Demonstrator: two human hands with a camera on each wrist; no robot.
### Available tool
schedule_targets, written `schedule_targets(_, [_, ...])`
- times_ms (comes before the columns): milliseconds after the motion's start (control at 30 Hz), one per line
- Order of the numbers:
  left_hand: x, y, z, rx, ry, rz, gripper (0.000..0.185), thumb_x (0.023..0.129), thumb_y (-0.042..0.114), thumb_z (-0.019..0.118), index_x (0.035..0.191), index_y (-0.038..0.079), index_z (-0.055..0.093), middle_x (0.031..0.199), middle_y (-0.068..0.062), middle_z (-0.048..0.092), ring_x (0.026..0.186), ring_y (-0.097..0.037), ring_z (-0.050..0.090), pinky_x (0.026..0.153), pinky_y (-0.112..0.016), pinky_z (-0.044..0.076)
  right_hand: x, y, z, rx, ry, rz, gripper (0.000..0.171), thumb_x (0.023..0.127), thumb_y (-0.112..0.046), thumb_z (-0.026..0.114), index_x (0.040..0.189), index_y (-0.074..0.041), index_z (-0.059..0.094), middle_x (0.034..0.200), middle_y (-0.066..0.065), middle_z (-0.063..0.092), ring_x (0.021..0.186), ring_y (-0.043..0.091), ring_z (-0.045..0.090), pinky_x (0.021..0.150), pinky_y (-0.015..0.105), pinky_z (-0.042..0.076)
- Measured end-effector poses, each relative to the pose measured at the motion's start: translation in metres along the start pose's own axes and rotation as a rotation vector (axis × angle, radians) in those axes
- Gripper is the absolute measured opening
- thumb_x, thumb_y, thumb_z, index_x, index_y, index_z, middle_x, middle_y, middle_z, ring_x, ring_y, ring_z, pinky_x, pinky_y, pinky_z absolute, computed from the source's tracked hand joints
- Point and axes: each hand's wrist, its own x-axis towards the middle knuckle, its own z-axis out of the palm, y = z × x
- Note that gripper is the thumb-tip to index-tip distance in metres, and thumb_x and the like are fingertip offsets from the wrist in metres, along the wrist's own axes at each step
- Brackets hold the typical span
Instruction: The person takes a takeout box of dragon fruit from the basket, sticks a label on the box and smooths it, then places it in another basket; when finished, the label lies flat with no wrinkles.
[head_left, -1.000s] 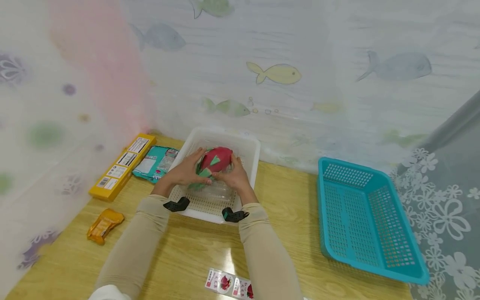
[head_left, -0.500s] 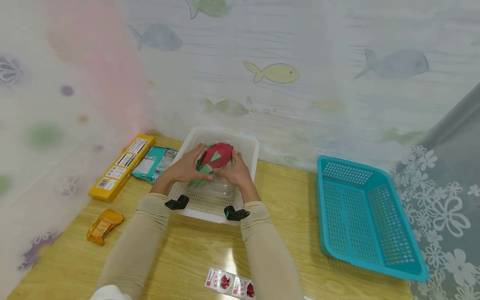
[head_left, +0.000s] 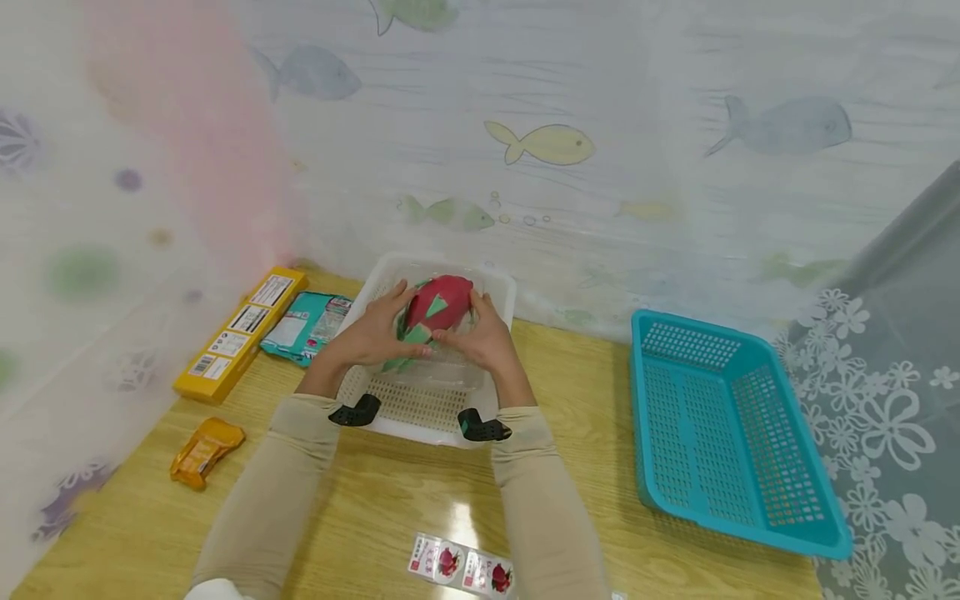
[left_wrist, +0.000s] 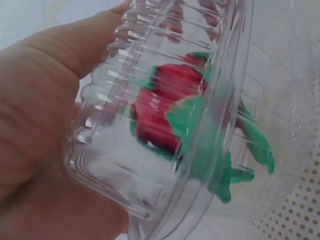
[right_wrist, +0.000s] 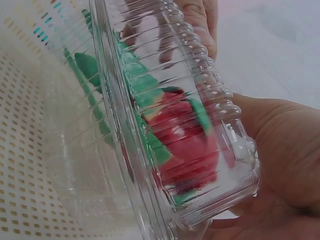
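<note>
A clear plastic clamshell box (head_left: 442, 367) with a red and green dragon fruit (head_left: 437, 307) inside is held over the white perforated basket (head_left: 420, 408). My left hand (head_left: 372, 333) grips its left side and my right hand (head_left: 483, 337) grips its right side. In the left wrist view the ribbed clamshell (left_wrist: 170, 125) fills the frame, with the red fruit (left_wrist: 165, 115) behind the plastic and my left hand (left_wrist: 45, 125) curled round it. In the right wrist view the clamshell (right_wrist: 175, 130) stands on edge above the basket (right_wrist: 20, 190), gripped by my right hand (right_wrist: 280, 150).
A teal basket (head_left: 720, 433) stands at the right on the wooden table (head_left: 390, 508). A yellow box (head_left: 240, 329) and a teal packet (head_left: 307, 325) lie at the left, an orange packet (head_left: 198, 450) nearer. A strip of fruit stickers (head_left: 461, 571) lies at the front edge. A fish-print curtain (head_left: 540, 150) hangs behind.
Both hands have lifted the clamshell with the fruit slightly up and toward the back of the white basket.
</note>
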Motion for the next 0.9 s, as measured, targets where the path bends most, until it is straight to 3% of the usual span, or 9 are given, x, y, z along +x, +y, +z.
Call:
schedule_targets(100, [-0.002, 0.008, -0.001, 0.001, 0.004, -0.003, 0.107, 0.087, 0.04, 0.081, 0.163, 0.002, 0.017, 0.172, -0.02, 0.0, 0.156, -0.051, 0.003, 0.12, -0.074, 0.006, -0.003, -0.002, -0.006, -0.018, 0.0, -0.004, 0.1, 0.087, -0.04, 0.081, 0.163, -0.013, 0.024, 0.171, 0.017, 0.014, 0.156, 0.041, 0.021, 0.12, 0.06, 0.032])
schedule_targets(300, [-0.007, 0.023, 0.0, 0.011, 0.014, -0.007, 0.107, 0.087, 0.043, 0.081, 0.163, 0.002, 0.017, 0.172, -0.019, 0.0, 0.155, -0.053, 0.004, 0.119, -0.074, 0.014, -0.016, -0.007, -0.02, -0.027, -0.003, -0.022, 0.1, 0.087, -0.042, 0.08, 0.164, -0.012, 0.023, 0.171, 0.017, 0.013, 0.156, 0.043, 0.02, 0.12, 0.063, 0.031])
schedule_targets(500, [-0.01, 0.046, 0.003, 0.02, 0.022, 0.009, 0.107, 0.086, 0.04, 0.082, 0.163, 0.001, 0.018, 0.172, -0.02, 0.001, 0.155, -0.052, 0.006, 0.121, -0.072, 0.011, -0.031, -0.009, -0.037, -0.048, 0.007, -0.033, 0.101, 0.087, -0.044, 0.08, 0.164, -0.011, 0.022, 0.171, 0.018, 0.014, 0.157, 0.042, 0.019, 0.12, 0.063, 0.03])
schedule_targets(700, [-0.012, 0.068, 0.009, 0.013, 0.022, 0.006, 0.108, 0.086, 0.041, 0.082, 0.163, 0.003, 0.018, 0.172, -0.019, 0.001, 0.155, -0.053, 0.005, 0.116, -0.073, 0.026, -0.048, -0.007, -0.054, -0.053, 0.026, -0.025, 0.101, 0.086, -0.045, 0.08, 0.164, -0.014, 0.023, 0.171, 0.018, 0.013, 0.157, 0.041, 0.018, 0.119, 0.065, 0.03])
schedule_targets(900, [-0.01, 0.084, 0.018, -0.003, 0.007, 0.025, 0.108, 0.085, 0.041, 0.083, 0.163, 0.004, 0.018, 0.172, -0.018, 0.0, 0.155, -0.052, 0.003, 0.115, -0.074, 0.026, -0.065, -0.005, -0.07, -0.044, 0.032, -0.002, 0.1, 0.088, -0.045, 0.078, 0.164, -0.015, 0.021, 0.172, 0.016, 0.009, 0.157, 0.042, 0.016, 0.118, 0.067, 0.03])
